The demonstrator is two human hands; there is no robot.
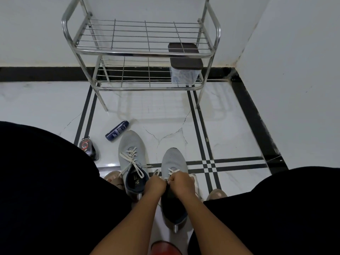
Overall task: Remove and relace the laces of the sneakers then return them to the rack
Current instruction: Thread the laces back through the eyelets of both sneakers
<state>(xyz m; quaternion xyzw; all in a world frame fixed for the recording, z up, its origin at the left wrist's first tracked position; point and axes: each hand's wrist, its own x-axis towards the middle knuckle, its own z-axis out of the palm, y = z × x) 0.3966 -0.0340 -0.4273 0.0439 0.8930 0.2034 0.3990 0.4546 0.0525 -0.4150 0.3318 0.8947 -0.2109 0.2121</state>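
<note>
- Two hands meet over rt sneaker (173, 163): left hand (155, 184) and right hand (181, 184), fingers curled, each pinching white lace (173, 172) at the tongue.
- Left sneaker (132, 155) just beside it on floor, laced, ends loose.
- Spray can (117, 131) lying down and polish bottle (88, 148) to the left.
- Metal rack (141, 52) beyond, w/ lidded container (184, 70) on lower shelf.

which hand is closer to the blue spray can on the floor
Left. The left hand sits right of and below the blue spray can; the right hand lies farther right.
</note>
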